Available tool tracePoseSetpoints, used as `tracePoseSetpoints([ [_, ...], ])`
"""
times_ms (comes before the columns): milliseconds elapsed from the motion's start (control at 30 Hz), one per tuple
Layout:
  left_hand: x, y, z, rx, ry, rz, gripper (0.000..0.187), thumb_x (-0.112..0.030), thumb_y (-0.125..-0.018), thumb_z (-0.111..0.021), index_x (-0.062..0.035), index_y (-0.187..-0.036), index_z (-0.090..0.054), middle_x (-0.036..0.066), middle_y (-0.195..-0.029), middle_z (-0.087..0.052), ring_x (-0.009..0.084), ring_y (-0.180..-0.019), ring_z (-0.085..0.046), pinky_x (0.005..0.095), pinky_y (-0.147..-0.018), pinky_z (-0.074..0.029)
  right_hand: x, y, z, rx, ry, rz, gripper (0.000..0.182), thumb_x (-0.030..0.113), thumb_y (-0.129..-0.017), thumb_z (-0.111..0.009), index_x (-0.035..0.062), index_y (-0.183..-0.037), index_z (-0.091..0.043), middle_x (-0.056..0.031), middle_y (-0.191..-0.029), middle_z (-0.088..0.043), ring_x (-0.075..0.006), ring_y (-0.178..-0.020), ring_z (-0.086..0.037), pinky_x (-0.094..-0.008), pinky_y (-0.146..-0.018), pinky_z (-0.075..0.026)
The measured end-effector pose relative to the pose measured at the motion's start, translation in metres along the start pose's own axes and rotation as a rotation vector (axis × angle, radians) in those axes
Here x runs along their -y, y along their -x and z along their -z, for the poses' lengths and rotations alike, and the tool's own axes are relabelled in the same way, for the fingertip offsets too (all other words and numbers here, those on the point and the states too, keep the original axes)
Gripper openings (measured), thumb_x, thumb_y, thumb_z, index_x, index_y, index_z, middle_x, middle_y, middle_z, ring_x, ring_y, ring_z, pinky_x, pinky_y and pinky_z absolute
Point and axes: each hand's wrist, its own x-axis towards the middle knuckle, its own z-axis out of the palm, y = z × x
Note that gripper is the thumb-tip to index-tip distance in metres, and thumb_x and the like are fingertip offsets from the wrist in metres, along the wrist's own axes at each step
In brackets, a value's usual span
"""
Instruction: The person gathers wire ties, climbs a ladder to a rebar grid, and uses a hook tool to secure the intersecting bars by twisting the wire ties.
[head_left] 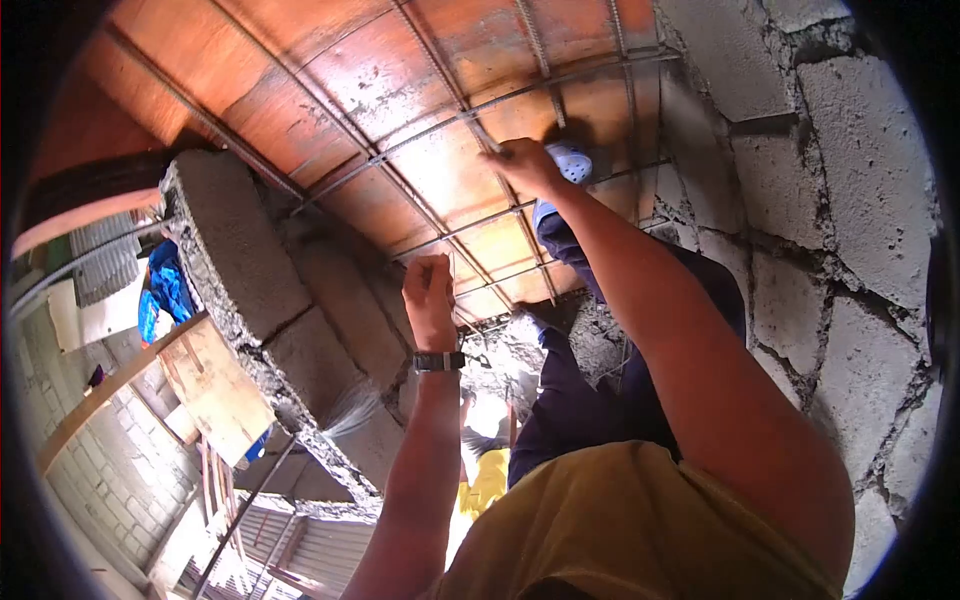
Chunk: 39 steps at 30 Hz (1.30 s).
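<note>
My right hand (525, 168) is closed around a steel reinforcing bar (430, 50) in a grid laid over orange-brown plywood panels (300, 110). My left hand (429, 285) is raised with its fingers curled together, close to the lower part of the grid; whatever it holds, if anything, is too small to make out. A dark watch (438, 361) is on that wrist. Beside the left forearm, a bundle of thin pale strands (355, 412) shows against the block wall. One foot in a light blue clog (570, 163) rests on the grid near my right hand.
A rough concrete block wall (860, 170) rises on the right. Another block wall with a broken mortar edge (235, 240) stands on the left. Beyond it are a plywood board (215, 385), a wooden pole (110, 400) and corrugated sheets (105, 260). Yellow cloth (487, 483) shows below.
</note>
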Motion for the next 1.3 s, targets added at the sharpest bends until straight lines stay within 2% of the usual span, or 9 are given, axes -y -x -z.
tracePoseSetpoints([
  [67, -0.005, 0.004, 0.003, 0.044, 0.125, 0.005, 0.012, -0.013, -0.093, -0.06, -0.0067, -0.083, -0.058, -0.005, -0.064, -0.047, 0.001, -0.048, -0.035, 0.019, -0.041, -0.023, 0.041, 0.036, -0.006, 0.407, -0.45, 0.103, 0.046, 0.048, -0.082, -0.07, 0.0034, -0.09, -0.071, -0.0122, -0.074, -0.068, -0.0161, -0.067, -0.063, -0.0347, -0.061, -0.047],
  [267, -0.038, 0.032, -0.004, 0.166, 0.445, 0.049, 0.009, -0.013, -0.095, -0.057, -0.0067, -0.089, -0.057, 0.0, -0.071, -0.055, 0.0034, -0.047, -0.039, 0.0183, -0.038, -0.028, 0.11, 0.128, 0.023, 0.247, -0.434, 0.22, 0.035, 0.035, -0.085, -0.072, 0.0004, -0.08, -0.067, -0.0055, -0.062, -0.059, -0.0095, -0.062, -0.051, -0.0306, -0.054, -0.041],
  [333, -0.05, 0.053, -0.006, 0.122, 0.562, 0.054, 0.008, -0.013, -0.096, -0.057, -0.0063, -0.092, -0.057, 0.0, -0.072, -0.056, 0.0034, -0.048, -0.04, 0.0182, -0.038, -0.028, 0.118, 0.147, 0.045, 0.191, -0.357, 0.141, 0.046, 0.043, -0.083, -0.071, -0.0017, -0.076, -0.064, -0.0139, -0.061, -0.058, -0.0188, -0.056, -0.051, -0.0361, -0.055, -0.042],
  [500, -0.066, 0.102, -0.006, 0.29, 0.508, 0.098, 0.009, -0.015, -0.097, -0.054, -0.0088, -0.092, -0.058, -0.002, -0.073, -0.054, 0.0042, -0.051, -0.041, 0.0185, -0.041, -0.029, 0.139, 0.205, 0.078, 0.189, -0.488, 0.269, 0.033, 0.03, -0.086, -0.074, 0.0013, -0.091, -0.06, 0.0039, -0.062, -0.04, -0.0072, -0.057, -0.036, -0.0277, -0.05, -0.032],
  [600, -0.075, 0.122, 0.002, 0.393, 0.572, 0.127, 0.011, -0.019, -0.096, -0.054, -0.0092, -0.091, -0.058, -0.002, -0.073, -0.054, 0.004, -0.051, -0.042, 0.0181, -0.041, -0.03, 0.157, 0.236, 0.102, 0.21, -0.623, 0.132, 0.029, 0.027, -0.086, -0.074, 0.0008, -0.091, -0.063, 0.0029, -0.064, -0.048, -0.0062, -0.058, -0.039, -0.0265, -0.052, -0.033],
  [767, -0.073, 0.144, 0.013, 0.458, 0.459, 0.155, 0.016, -0.027, -0.096, -0.057, -0.0105, -0.093, -0.058, -0.002, -0.074, -0.055, 0.0049, -0.053, -0.045, 0.0179, -0.041, -0.032, 0.158, 0.264, 0.102, 0.106, -0.631, 0.308, 0.02, 0.018, -0.09, -0.068, -0.0021, -0.091, -0.065, -0.0053, -0.07, -0.067, -0.0072, -0.063, -0.061, -0.025, -0.057, -0.047],
  [1067, -0.069, 0.185, 0.028, 0.552, 0.376, 0.059, 0.03, -0.037, -0.098, -0.054, -0.0087, -0.087, -0.057, 0.0, -0.066, -0.054, 0.0093, -0.051, -0.045, 0.0229, -0.045, -0.037, 0.147, 0.282, 0.1, 0.185, -0.601, 0.31, 0.022, 0.021, -0.088, -0.07, -0.0007, -0.093, -0.068, -0.0066, -0.071, -0.067, -0.0061, -0.066, -0.056, -0.0266, -0.058, -0.045],
  [1200, -0.051, 0.174, 0.049, 0.351, 0.421, 0.162, 0.023, -0.029, -0.098, -0.055, -0.0091, -0.087, -0.058, 0.0, -0.067, -0.055, 0.0101, -0.053, -0.048, 0.0239, -0.046, -0.039, 0.155, 0.292, 0.119, 0.015, -0.776, 0.227, 0.022, 0.025, -0.09, -0.067, 0.0031, -0.092, -0.069, -0.0006, -0.065, -0.06, -0.0056, -0.06, -0.05, -0.0255, -0.054, -0.04],
  [1300, -0.05, 0.155, 0.062, 0.187, 0.557, 0.07, 0.021, -0.028, -0.098, -0.051, -0.0087, -0.09, -0.057, 0.007, -0.08, -0.063, 0.0143, -0.065, -0.058, 0.0267, -0.057, -0.046, 0.152, 0.291, 0.145, 0.254, -0.668, 0.314, 0.025, 0.028, -0.092, -0.064, 0.0029, -0.093, -0.068, 0.0001, -0.064, -0.06, -0.0066, -0.059, -0.053, -0.0265, -0.055, -0.041],
])
